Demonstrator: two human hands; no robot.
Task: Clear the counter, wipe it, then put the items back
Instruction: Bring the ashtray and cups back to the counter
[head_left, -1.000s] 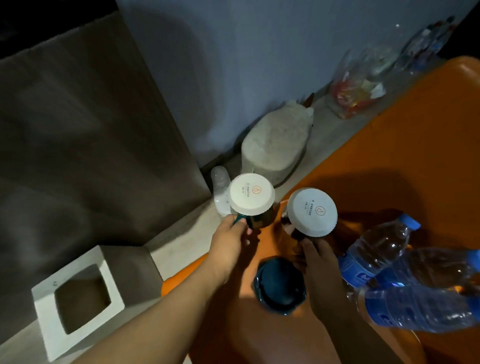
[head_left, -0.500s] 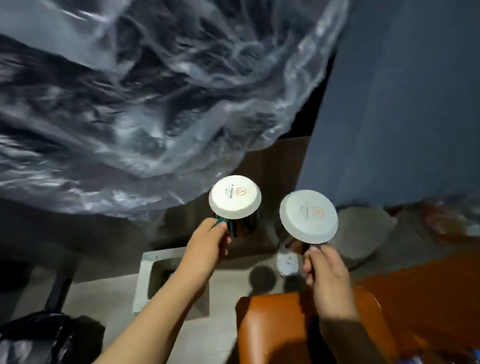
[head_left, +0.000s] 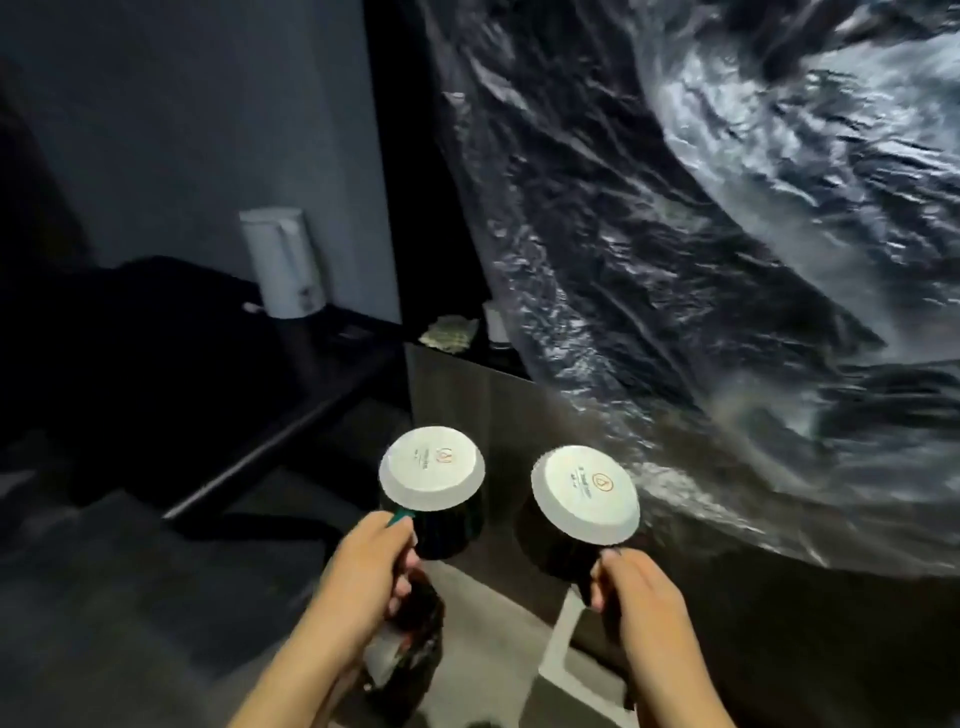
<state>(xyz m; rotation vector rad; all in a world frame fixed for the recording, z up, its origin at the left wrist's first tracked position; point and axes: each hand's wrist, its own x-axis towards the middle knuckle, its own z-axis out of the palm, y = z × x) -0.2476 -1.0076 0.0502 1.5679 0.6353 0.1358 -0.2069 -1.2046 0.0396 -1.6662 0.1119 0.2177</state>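
Note:
I carry two dark green mugs, each capped by an upturned white saucer. My left hand (head_left: 371, 566) grips the handle of the left mug (head_left: 447, 525), whose saucer (head_left: 431, 467) shows its printed underside. My right hand (head_left: 639, 603) grips the handle of the right mug (head_left: 550, 545) under its own saucer (head_left: 586, 493). Both mugs hang in the air at about the same height, a short gap between them. The dark counter (head_left: 332, 358) lies ahead to the left, with a white kettle (head_left: 283, 270) on it by the wall.
A big sheet of crinkled clear plastic (head_left: 701, 260) fills the right and upper view. A crumpled cloth (head_left: 449, 335) and a small white cup (head_left: 496, 325) sit on a ledge behind a dark panel. A black bag (head_left: 410, 649) lies on the floor below my left hand.
I have turned left, away from the orange seat with the bottles and the teal lid. Both hands still hold the mugs. The counter and kettle have come into view.

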